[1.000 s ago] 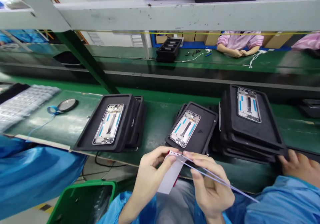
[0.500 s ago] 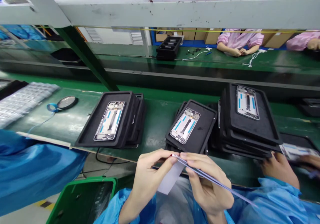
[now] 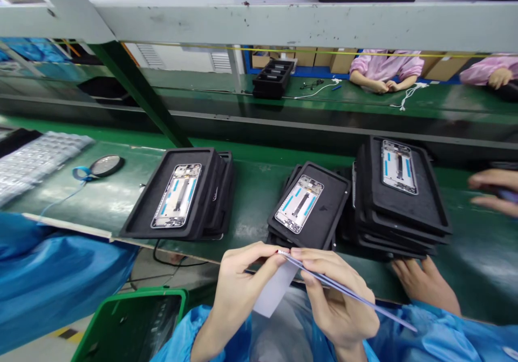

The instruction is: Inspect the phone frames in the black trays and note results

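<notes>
Strip: a thin white strip (image 3: pixel 356 296) runs from between both hands, just off the near edge of the green bench (image 3: pixel 259 189), out toward the lower right; its slant and place match the earlier frames.
Sheet: a pale backing sheet (image 3: pixel 275 292) hangs below the pinch point, as before.
Left hand: the left hand (image 3: pixel 238 286) pinches the top end of strip and sheet between thumb and forefinger, the other fingers curled; grip unchanged.
Right hand: the right hand (image 3: pixel 335 297) pinches the strip right beside the left thumb, fingers closed on it; it sits slightly lower than a second ago.
Middle tray: a black tray with a phone frame (image 3: pixel 309 204) lies on the bench just beyond the hands, unmoved.
Left stack: a tray stack (image 3: pixel 180 195) stands toward the bench's left part, well apart from the hands.
Right stack: a taller tray stack (image 3: pixel 400 195) touches the middle tray's right side.
Neighbour: a co-worker's hand (image 3: pixel 424 284) now lies flat at the near edge under the right stack, further left than half a second ago; another hand (image 3: pixel 493 189) has come in at the right edge.
Bin: a green bin (image 3: pixel 133 324) stands below the near edge.
</notes>
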